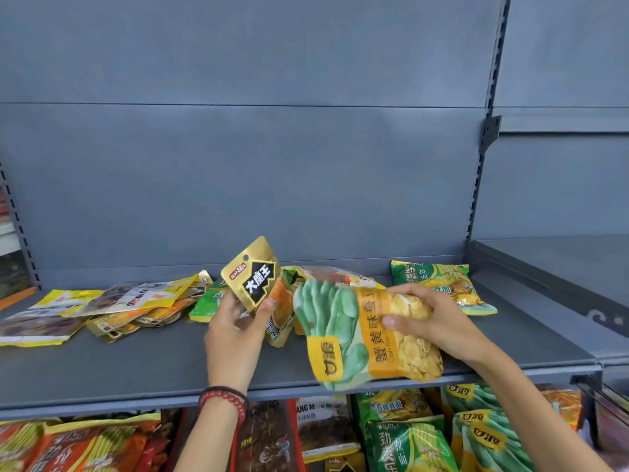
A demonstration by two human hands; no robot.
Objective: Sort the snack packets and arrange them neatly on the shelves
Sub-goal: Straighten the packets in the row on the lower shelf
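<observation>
Here, left hand (235,335) grips one gold packet (253,272), right hand (439,321) one green packet (332,321).

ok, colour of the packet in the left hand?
Mostly gold packet with a black label; head view.

This was a shop. A grey metal shelf (136,369) ran under the grip, with plain back panels (238,182) behind it and a slotted upright (481,172) up and right of it. Below the grip, branded snack packets (412,444) stood in crowded rows (several alike, side by side).
</observation>
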